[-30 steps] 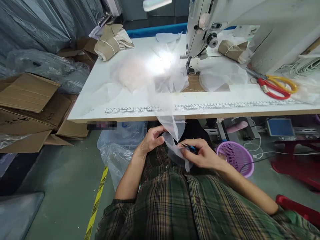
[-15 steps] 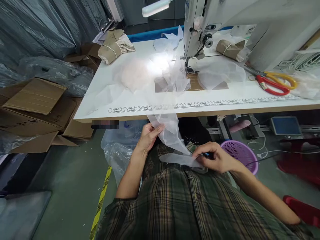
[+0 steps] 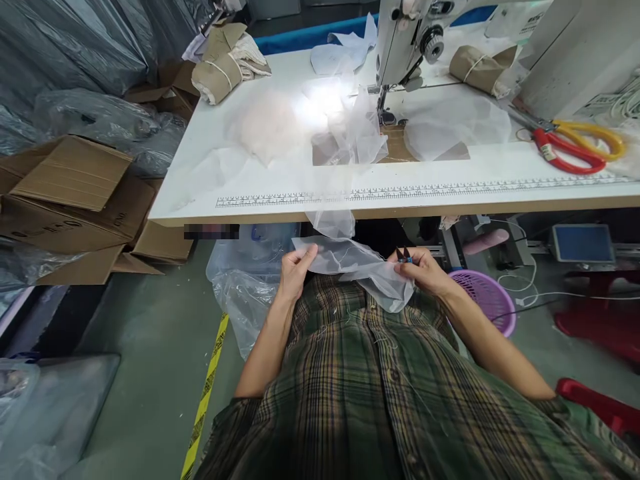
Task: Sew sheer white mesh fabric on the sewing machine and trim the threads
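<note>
A strip of sheer white fabric [image 3: 357,262] stretches between my two hands below the table's front edge. My left hand [image 3: 296,268] pinches its left end between thumb and fingers. At the other end my right hand [image 3: 423,268] grips the fabric and also has small dark thread snips [image 3: 403,255] in it, their tips pointing up. Part of the fabric hangs loose over my lap, and another length runs up over the edge onto the table [image 3: 280,190]. More sheer fabric lies bunched near the presser foot of the sewing machine [image 3: 395,57].
Scissors with red and yellow handles [image 3: 575,143] rest on the table at right. Tied fabric bundles [image 3: 219,75] sit at the back left. A purple basket [image 3: 493,303] stands below, right. Cardboard boxes [image 3: 75,180] and a plastic bag [image 3: 245,307] are at left.
My right hand has moved up and slightly right, drawing the fabric nearly level between both hands. The snips now show clearly above its fingers. The view has tilted down.
</note>
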A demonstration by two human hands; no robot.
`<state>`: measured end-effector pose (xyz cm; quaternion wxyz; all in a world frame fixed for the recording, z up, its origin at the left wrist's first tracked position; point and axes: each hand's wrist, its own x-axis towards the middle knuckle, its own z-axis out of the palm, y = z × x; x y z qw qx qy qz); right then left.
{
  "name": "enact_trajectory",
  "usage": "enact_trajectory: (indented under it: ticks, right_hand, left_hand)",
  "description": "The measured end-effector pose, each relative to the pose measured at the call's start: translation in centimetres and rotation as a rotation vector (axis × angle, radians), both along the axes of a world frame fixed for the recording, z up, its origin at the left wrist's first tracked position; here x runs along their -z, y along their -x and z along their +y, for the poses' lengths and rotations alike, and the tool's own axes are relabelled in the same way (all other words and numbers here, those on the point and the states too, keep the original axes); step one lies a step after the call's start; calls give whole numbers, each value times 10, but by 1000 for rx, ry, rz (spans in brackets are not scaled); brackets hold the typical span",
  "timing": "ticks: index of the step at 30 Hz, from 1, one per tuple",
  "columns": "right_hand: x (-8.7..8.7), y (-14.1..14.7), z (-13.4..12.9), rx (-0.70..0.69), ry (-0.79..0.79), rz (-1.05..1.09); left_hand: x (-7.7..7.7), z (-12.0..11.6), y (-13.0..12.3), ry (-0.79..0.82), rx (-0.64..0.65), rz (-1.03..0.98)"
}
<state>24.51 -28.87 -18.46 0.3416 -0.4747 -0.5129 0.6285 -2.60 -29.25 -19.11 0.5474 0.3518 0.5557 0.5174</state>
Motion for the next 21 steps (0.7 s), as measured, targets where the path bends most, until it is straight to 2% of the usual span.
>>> enact_trajectory:
  ticks: [2, 4, 9, 12, 15, 18, 19, 21]
  right_hand:
    - [4, 2, 3, -9, -18, -32]
    - [6, 2, 4, -22, -37, -53]
    - [7, 2, 4, -13, -69, -57]
    - [8, 1, 5, 23, -91, -79]
    - [6, 3, 6, 19, -111, -101]
    - [1, 3, 5, 1, -143, -132]
    - [0, 2, 3, -12, -155, -155]
    - [-1, -1, 0, -49, -178, -210]
  left_hand:
    - [5, -1, -2, -12, 20, -129]
    - [9, 0, -4, -35, 24, -175]
    - [17, 9, 0, -112, 53, -137]
    - [18, 15, 4, -89, 185, -63]
    - [20, 19, 2, -40, 384, 58]
    - [25, 22, -7, -111, 512, 279]
    - [27, 22, -11, -169, 513, 380]
    - [32, 23, -16, -302, 433, 582]
